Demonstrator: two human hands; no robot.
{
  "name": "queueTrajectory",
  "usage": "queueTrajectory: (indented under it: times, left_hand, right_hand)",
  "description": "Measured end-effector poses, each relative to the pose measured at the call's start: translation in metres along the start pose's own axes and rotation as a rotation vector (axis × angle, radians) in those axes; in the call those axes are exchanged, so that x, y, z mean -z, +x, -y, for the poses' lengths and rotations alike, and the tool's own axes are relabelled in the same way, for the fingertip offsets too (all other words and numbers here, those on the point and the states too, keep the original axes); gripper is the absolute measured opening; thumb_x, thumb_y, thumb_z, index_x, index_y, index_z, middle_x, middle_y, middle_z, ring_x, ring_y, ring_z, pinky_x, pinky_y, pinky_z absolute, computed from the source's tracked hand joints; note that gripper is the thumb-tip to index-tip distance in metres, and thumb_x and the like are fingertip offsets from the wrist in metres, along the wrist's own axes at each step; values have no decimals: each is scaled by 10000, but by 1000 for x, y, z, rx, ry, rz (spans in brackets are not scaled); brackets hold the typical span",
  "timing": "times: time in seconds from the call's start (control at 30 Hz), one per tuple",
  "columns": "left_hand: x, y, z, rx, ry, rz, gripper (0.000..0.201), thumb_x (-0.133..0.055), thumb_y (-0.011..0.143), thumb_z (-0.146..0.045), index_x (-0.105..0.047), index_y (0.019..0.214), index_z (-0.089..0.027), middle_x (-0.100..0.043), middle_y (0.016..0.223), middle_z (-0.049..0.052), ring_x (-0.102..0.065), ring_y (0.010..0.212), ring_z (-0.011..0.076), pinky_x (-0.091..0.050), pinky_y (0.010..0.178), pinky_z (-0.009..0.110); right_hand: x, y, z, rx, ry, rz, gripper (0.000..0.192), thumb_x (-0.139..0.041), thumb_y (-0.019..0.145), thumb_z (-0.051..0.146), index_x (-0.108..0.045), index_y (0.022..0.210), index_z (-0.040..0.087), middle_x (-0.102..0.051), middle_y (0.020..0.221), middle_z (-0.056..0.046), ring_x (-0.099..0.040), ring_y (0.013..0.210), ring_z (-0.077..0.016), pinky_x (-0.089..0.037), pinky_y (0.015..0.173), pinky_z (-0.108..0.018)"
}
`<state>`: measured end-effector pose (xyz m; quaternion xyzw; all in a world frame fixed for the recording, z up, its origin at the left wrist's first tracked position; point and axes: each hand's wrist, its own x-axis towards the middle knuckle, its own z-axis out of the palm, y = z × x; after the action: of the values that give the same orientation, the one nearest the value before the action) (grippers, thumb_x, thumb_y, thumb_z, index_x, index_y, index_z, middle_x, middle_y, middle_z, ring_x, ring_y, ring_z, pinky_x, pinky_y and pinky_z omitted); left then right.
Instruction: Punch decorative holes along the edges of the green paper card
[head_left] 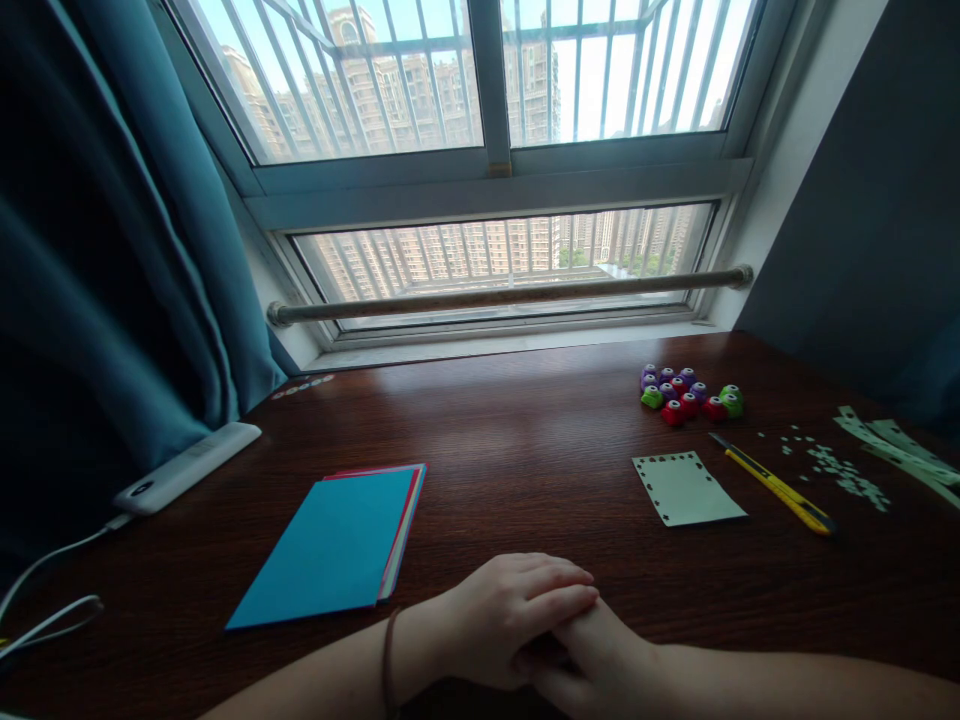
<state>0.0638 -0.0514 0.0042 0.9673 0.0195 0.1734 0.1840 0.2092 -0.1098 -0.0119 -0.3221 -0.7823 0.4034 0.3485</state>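
My left hand (510,610) lies over my right hand (600,655) at the near edge of the dark wooden desk (525,440); the two are clasped and hold no object. A hair tie circles my left wrist. To the left lies a stack of coloured paper (334,545) with a blue sheet on top. Ahead and to the right rests a pale card (686,488) with punched holes along its edges. A yellow utility knife (776,487) lies beside it. Behind them sits a cluster of small coloured paper punches (686,393).
Paper scraps (840,470) and pale strips (900,450) lie at the right edge. A white power bank (187,467) with a cable sits at the left by a teal curtain (112,250). A barred window (487,150) runs behind the desk.
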Motion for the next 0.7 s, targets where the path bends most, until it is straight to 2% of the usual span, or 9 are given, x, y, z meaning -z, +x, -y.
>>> queueTrajectory:
  times: [0.7]
  left_hand:
    - [1, 0, 0, -3, 8, 6, 607, -490, 729, -200, -264, 1290, -148, -512, 1198, 126, -517, 1061, 218, -436, 914, 337]
  right_hand:
    - [-1, -1, -3, 17, -23, -4, 425, -491, 679, 131, -559, 1097, 111, -597, 1085, -117, -548, 1008, -214, -442, 895, -308]
